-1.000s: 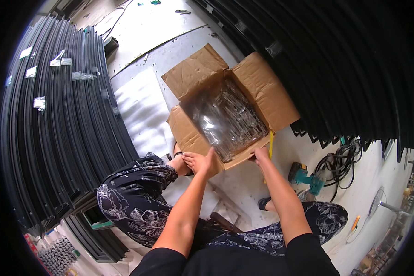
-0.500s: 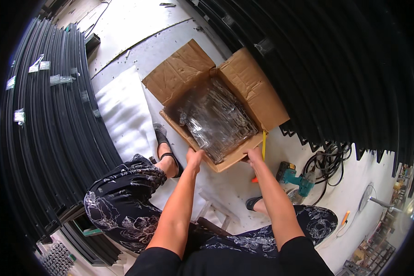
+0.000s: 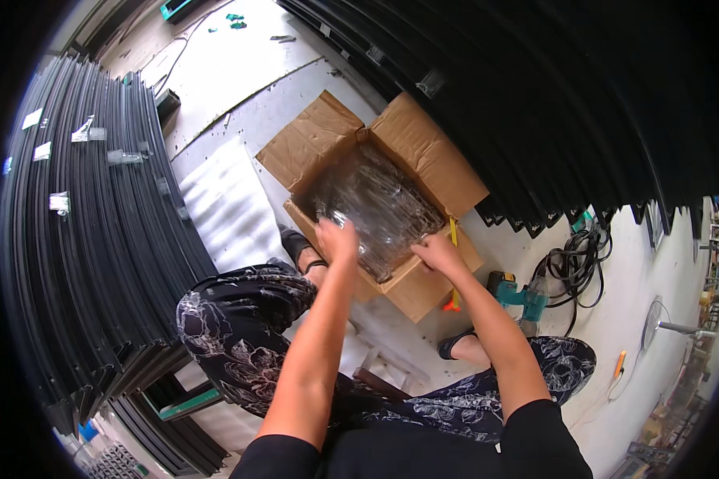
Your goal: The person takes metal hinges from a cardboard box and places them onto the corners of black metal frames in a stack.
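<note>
Both hands, the left hand (image 3: 337, 239) and right hand (image 3: 435, 254), grip the clear plastic liner (image 3: 375, 209) at the cardboard box's (image 3: 423, 152) six-o'clock edge, spreading it open.

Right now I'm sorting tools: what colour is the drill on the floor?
Teal and black drill, clearest in the head view.
</note>
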Available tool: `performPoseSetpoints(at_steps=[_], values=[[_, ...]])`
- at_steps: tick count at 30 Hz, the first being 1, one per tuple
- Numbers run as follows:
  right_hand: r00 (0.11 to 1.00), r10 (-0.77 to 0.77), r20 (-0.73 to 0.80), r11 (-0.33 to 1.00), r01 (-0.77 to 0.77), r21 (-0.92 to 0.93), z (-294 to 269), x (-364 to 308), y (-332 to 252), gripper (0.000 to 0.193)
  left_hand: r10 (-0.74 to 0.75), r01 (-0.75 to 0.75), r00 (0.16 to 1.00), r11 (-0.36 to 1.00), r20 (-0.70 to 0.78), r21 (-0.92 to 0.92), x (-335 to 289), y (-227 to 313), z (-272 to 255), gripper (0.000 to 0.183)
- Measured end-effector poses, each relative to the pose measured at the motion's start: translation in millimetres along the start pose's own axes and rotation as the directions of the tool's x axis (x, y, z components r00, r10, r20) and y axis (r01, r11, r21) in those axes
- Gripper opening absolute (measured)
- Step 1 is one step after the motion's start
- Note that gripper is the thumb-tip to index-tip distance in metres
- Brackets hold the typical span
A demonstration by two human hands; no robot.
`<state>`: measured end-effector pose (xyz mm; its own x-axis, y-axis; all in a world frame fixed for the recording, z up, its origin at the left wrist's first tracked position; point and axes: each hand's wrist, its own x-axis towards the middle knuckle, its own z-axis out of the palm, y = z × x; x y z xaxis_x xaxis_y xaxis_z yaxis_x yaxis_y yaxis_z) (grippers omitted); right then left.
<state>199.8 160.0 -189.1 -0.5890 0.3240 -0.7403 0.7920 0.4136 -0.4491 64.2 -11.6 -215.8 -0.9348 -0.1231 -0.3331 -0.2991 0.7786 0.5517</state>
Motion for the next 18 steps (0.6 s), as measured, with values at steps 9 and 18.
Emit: performPoseSetpoints(at_steps=[9, 18], values=[[0.919, -0.271, -0.285, 0.951, 0.21, -0.226, 64, 110, -61, 0.052, 0.538, -0.34, 0.843, 0.53, -0.001, -0.777, -101, 146, -251, 0.032], [0.975, -0.113, -0.191, 0.956, 0.159, 0.248, 87, 132, -31, 0.033, 0.349, 0.033, 0.855, 0.7, 0.383, -0.713, -86, 59, -178, 0.029]])
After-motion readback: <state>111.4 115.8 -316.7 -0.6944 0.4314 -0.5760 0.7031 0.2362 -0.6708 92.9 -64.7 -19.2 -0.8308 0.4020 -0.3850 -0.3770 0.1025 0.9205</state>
